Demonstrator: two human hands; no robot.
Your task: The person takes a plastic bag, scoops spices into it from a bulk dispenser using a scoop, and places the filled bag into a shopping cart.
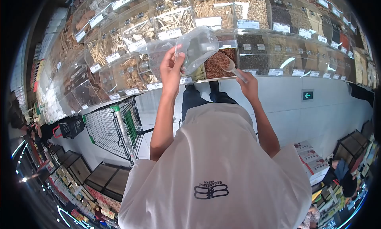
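My left hand (173,66) is closed on a clear plastic bag (202,42), which hangs in front of the bins with its wide end toward the right. My right hand (249,85) grips the handle of a clear plastic scoop (229,66). The scoop's bowl is over a bin of reddish-brown spice (216,66), and some of the spice appears to lie in it. Whether the bag holds anything is hard to tell through its creases.
Rows of clear bins (252,50) with dried goods and price labels curve across the front. A green-and-black shopping cart (115,125) stands at the left, near a black basket (72,126). Stacked cartons (313,159) lie behind at the right.
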